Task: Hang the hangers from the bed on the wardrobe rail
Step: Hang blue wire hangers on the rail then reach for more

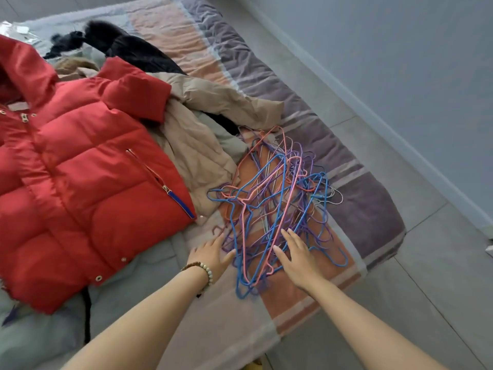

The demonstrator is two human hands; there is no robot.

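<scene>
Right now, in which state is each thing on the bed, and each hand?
hangers, tangled in one pile on the bed, none lifted.
left hand, open, fingers straight at the pile's edge.
right hand, open, fingers straight on the pile.
red jacket, spread flat, front closed.
beige coat, crumpled, partly under the red jacket.
</scene>
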